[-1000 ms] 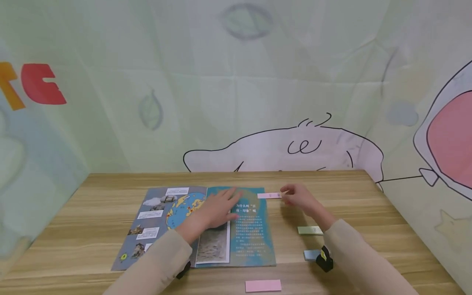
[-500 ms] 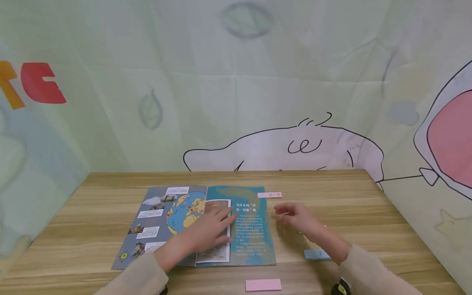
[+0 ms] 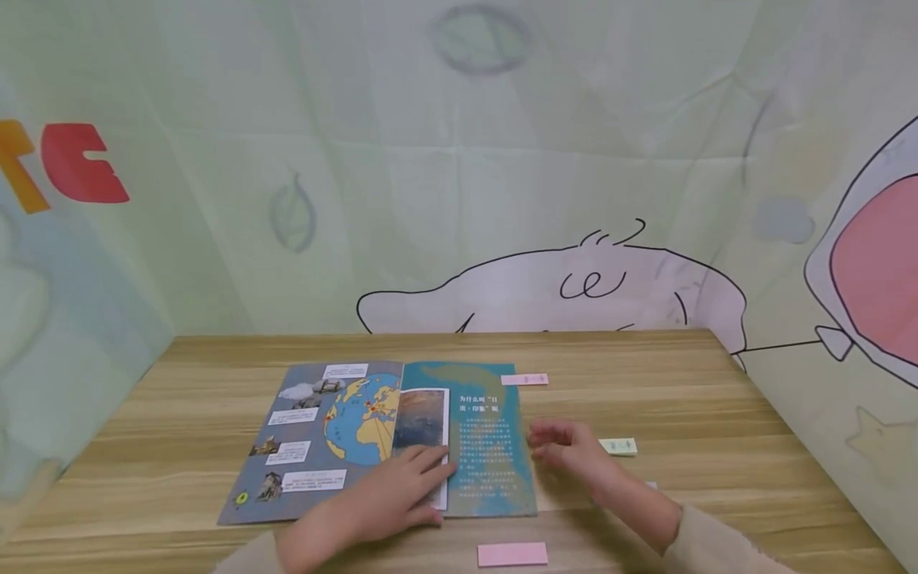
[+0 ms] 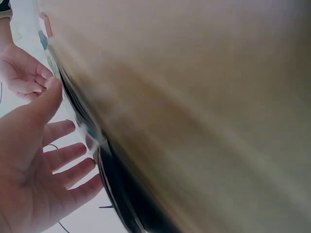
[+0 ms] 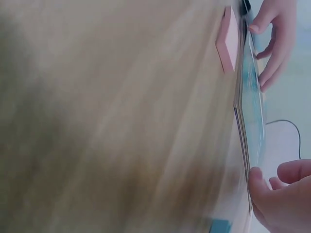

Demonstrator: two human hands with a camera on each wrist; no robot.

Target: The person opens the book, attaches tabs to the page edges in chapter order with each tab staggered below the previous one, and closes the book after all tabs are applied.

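An open picture booklet (image 3: pixel 488 470) lies on the table, a globe map on its left page and a painting and text on its right page. My left hand (image 3: pixel 383 494) rests over the lower middle of the booklet, fingers spread, as the left wrist view also shows. Beside the booklet's right edge hovers my right hand (image 3: pixel 584 458), fingers loosely bent, nothing between them; its thumb (image 5: pixel 257 187) is close to the page edge in the right wrist view. A pink sticky tab (image 3: pixel 524 379) with small writing juts out from the right page's upper edge.
A pink sticky-note pad (image 3: pixel 512 554) lies in front of the booklet. Right of my right hand is a green sticky-note pad (image 3: pixel 620 446) with writing. A blue pad (image 5: pixel 220 226) is mostly hidden by my right arm in the head view. A printed cloth backdrop (image 3: pixel 459 199) stands behind the table.
My right hand has left the pink tab and drawn back down along the booklet's right edge. My left hand has slid from the top of the pages toward the near edge.
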